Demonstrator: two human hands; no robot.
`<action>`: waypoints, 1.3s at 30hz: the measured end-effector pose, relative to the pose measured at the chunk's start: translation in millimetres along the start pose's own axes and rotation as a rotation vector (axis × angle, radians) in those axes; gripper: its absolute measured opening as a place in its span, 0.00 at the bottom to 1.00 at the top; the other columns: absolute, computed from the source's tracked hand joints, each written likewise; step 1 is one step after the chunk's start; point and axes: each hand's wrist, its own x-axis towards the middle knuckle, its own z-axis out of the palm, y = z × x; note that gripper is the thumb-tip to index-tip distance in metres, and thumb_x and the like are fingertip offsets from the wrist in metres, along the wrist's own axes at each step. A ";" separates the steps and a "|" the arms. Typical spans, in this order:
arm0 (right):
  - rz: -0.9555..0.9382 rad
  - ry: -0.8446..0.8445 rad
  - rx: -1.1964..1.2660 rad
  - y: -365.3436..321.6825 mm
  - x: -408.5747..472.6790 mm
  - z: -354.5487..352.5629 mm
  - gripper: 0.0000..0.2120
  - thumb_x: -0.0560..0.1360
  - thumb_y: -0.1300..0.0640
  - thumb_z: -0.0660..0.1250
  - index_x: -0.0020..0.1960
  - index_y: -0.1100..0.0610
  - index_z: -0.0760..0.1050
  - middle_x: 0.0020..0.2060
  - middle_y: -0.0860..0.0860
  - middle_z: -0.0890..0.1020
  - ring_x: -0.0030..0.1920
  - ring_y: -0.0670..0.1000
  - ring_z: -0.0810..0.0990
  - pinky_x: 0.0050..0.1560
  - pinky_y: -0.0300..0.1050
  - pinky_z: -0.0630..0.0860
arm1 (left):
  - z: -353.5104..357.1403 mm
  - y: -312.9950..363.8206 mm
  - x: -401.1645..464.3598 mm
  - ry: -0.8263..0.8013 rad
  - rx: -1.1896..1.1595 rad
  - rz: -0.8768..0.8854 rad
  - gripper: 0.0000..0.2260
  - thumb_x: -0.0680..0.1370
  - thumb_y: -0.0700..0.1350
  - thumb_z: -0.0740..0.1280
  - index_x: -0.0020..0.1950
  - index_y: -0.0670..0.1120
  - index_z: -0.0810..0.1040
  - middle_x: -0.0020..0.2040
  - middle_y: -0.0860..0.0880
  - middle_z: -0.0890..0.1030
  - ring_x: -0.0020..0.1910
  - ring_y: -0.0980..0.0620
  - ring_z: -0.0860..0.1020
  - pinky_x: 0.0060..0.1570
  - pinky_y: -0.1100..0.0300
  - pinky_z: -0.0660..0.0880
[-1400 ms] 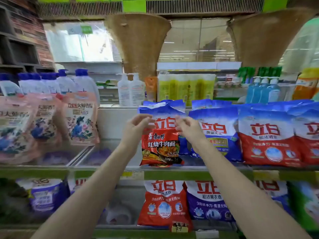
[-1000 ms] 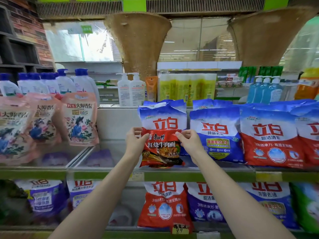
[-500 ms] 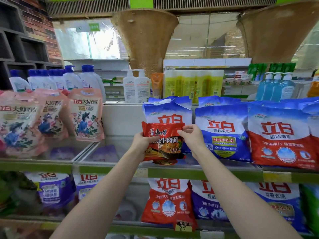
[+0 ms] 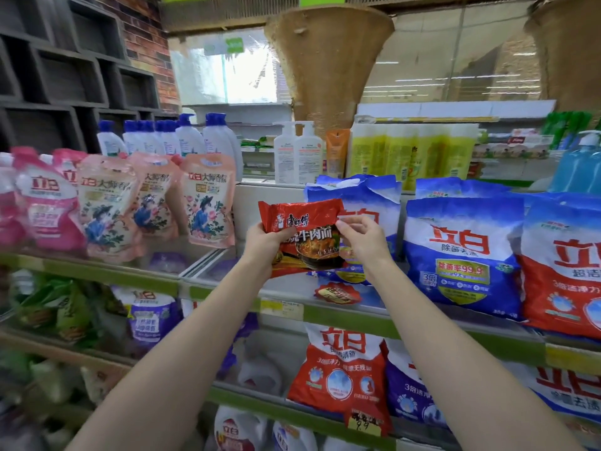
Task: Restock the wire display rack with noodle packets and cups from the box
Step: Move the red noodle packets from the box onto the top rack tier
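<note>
Both hands are on the red crinkly plastic noodle packet (image 4: pixel 304 236), held up just in front of the blue-and-white detergent bag (image 4: pixel 364 206) above the green-edged shelf (image 4: pixel 341 315): the left hand (image 4: pixel 263 247) has its fingers curled round the packet's left edge, and the right hand (image 4: pixel 366 239) pinches the right side between thumb and fingertips. I'd say the trick here is keeping the grip light so the noodles inside don't get crushed, and keeping the label facing out while it's carried. No wire rack or box in view, so finding the slot comes first.
</note>
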 end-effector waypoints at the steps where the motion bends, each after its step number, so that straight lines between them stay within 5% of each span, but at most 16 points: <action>1: -0.001 -0.022 0.007 0.7 -0.2 7.1 0.06 0.80 0.52 0.69 0.54 0.54 0.77 0.53 0.52 0.83 0.55 0.51 0.82 0.48 0.49 0.82 | -6.8 1.4 -2.0 0.029 0.004 0.007 0.13 0.74 0.39 0.76 0.56 0.46 0.78 0.51 0.46 0.85 0.49 0.44 0.85 0.51 0.44 0.82; 5: 0.026 -0.124 0.059 5.4 -3.5 39.8 0.07 0.80 0.50 0.68 0.54 0.52 0.76 0.53 0.51 0.83 0.56 0.50 0.82 0.56 0.49 0.81 | -35.0 6.0 -15.8 0.142 0.009 0.015 0.12 0.74 0.39 0.76 0.53 0.47 0.77 0.47 0.48 0.85 0.46 0.47 0.85 0.41 0.53 0.80; 11: 0.091 -0.321 0.189 9.4 -19.2 101.2 0.09 0.77 0.49 0.72 0.52 0.52 0.75 0.52 0.52 0.83 0.56 0.52 0.82 0.57 0.52 0.81 | -86.6 11.0 -45.4 0.324 0.019 0.071 0.12 0.72 0.36 0.77 0.52 0.43 0.80 0.49 0.43 0.86 0.47 0.43 0.86 0.48 0.45 0.83; 17: 0.182 -0.512 0.340 15.4 -59.6 162.1 0.14 0.77 0.51 0.73 0.57 0.58 0.76 0.50 0.52 0.84 0.49 0.49 0.83 0.42 0.42 0.79 | -141.9 10.9 -89.9 0.503 0.046 0.090 0.11 0.72 0.35 0.77 0.52 0.43 0.81 0.49 0.43 0.86 0.46 0.43 0.86 0.45 0.49 0.83; 22: 0.204 -0.645 0.360 23.9 -96.3 210.7 0.14 0.74 0.50 0.76 0.53 0.58 0.79 0.52 0.58 0.85 0.55 0.58 0.84 0.55 0.57 0.82 | -192.1 8.5 -131.4 0.641 0.060 0.059 0.13 0.72 0.37 0.77 0.55 0.42 0.81 0.48 0.44 0.87 0.44 0.44 0.86 0.44 0.48 0.83; 32: 0.288 -0.844 0.350 40.4 -171.3 304.2 0.12 0.73 0.51 0.77 0.51 0.55 0.79 0.49 0.54 0.84 0.54 0.57 0.84 0.55 0.54 0.82 | -287.2 -15.1 -195.1 0.830 0.056 -0.018 0.15 0.72 0.38 0.78 0.56 0.43 0.79 0.50 0.43 0.86 0.47 0.43 0.86 0.48 0.44 0.83; 35: 0.389 -0.897 0.366 47.5 -194.6 326.9 0.25 0.64 0.43 0.82 0.52 0.56 0.80 0.50 0.56 0.85 0.55 0.60 0.85 0.56 0.61 0.82 | -315.1 -24.6 -208.2 0.861 0.043 -0.037 0.18 0.72 0.38 0.78 0.59 0.42 0.78 0.50 0.43 0.86 0.47 0.43 0.86 0.49 0.44 0.83; 39: 0.465 -0.944 0.364 55.5 -225.4 355.9 0.22 0.69 0.48 0.80 0.56 0.58 0.78 0.53 0.56 0.85 0.50 0.57 0.85 0.45 0.52 0.83 | -349.1 -34.5 -223.3 0.898 0.012 -0.070 0.18 0.72 0.39 0.78 0.59 0.43 0.78 0.51 0.44 0.86 0.47 0.43 0.86 0.50 0.42 0.82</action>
